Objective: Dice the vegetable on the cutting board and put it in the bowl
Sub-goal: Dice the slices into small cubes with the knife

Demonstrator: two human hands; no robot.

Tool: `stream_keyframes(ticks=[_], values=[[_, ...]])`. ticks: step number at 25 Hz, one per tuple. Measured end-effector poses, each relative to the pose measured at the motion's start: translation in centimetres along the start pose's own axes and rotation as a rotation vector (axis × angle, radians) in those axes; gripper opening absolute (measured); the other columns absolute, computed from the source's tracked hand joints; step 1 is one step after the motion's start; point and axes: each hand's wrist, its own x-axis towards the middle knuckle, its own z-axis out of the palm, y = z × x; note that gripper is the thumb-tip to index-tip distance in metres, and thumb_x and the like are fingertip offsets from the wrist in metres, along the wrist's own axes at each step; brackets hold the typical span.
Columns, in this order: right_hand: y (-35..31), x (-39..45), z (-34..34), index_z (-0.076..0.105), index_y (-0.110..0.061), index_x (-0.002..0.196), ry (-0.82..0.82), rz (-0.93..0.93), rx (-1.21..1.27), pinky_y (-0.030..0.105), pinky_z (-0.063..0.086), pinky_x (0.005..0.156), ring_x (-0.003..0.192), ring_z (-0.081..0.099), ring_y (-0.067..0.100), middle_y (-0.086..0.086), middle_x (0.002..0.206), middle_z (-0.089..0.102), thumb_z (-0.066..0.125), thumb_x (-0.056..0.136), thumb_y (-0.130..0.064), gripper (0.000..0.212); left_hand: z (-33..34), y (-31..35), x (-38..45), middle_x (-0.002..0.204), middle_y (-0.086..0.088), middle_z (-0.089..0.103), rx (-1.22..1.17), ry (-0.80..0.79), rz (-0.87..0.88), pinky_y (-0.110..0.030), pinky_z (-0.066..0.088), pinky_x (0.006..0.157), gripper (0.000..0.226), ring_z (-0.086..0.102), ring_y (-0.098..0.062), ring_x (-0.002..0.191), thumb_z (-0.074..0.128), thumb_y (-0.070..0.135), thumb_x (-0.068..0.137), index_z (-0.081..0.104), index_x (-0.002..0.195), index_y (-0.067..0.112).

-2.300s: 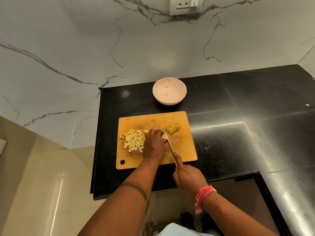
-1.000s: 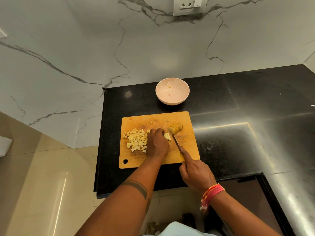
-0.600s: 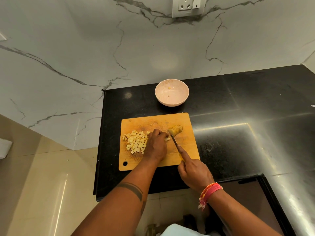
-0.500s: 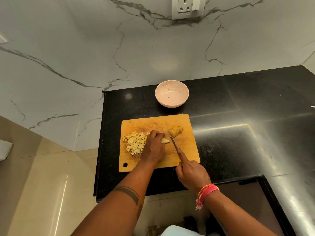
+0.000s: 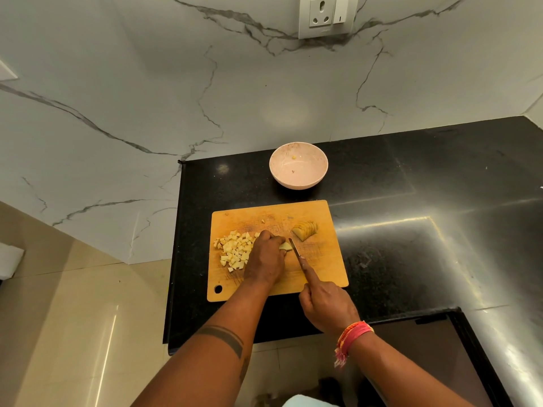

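Near the middle of the wooden cutting board point(image 5: 276, 254), the left hand point(image 5: 266, 261) pinched a small, firm, probably slippery pale vegetable piece point(image 5: 285, 246) by its left end, while the right hand point(image 5: 324, 306) gripped a thin knife point(image 5: 294, 247).

Right hand point(image 5: 324, 305) hides the knife point(image 5: 294, 247) handle.

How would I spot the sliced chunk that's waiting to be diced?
Find the wooden cutting board on the black counter. Near its far right corner lies the sliced chunk, apart from both hands. Unlike the pale diced cubes at left, it is one fanned, browner piece.
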Motion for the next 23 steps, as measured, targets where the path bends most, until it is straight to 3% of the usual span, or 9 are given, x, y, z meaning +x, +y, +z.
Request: stream_keyframes(ticks=[7,11,19,23], values=[[-1.6,1.3,-0.2,-0.005,-0.032,0.161,-0.040,-0.027,-0.083,0.035,0.045,0.057,0.062,0.058,0.023,0.005,0.079,0.064,0.033,0.102,-0.035,0.070,0.0,0.2,-0.1,0.122,0.001,0.054,-0.008,0.018,-0.018,-0.029,0.048,0.099,0.034,0.054,-0.017,0.114,0.060,0.020,0.100,0.064,0.133,0.015],[-1.6,2.0,0.2,-0.007,-0.028,0.161,-0.065,-0.057,-0.173,0.039,0.053,0.063,0.070,0.065,0.028,0.008,0.085,0.068,0.033,0.102,-0.034,0.072,-0.1,0.5,0.1,0.121,-0.001,0.054,-0.010,0.028,-0.052,-0.032,0.051,0.096,0.031,0.057,-0.020,0.111,0.059,0.020,0.100,0.067,0.129,0.015],[0.0,-1.9,0.9,-0.017,-0.028,0.159,-0.096,-0.045,-0.191,0.032,0.036,0.048,0.058,0.055,0.020,0.001,0.078,0.064,0.033,0.101,-0.034,0.077,-0.1,0.5,-0.1,0.126,-0.002,0.054,-0.004,0.004,-0.047,-0.031,0.048,0.099,0.034,0.056,-0.022,0.117,0.062,0.021,0.099,0.065,0.133,0.017],[-0.2,-1.8,0.6,-0.013,-0.030,0.160,-0.049,-0.028,-0.125,0.032,0.041,0.052,0.058,0.057,0.017,-0.004,0.072,0.059,0.033,0.101,-0.036,0.075,-0.3,-0.1,-0.6,0.129,0.000,0.052,-0.023,-0.003,-0.050,-0.032,0.048,0.102,0.037,0.056,-0.020,0.117,0.061,0.020,0.099,0.061,0.137,0.019]])
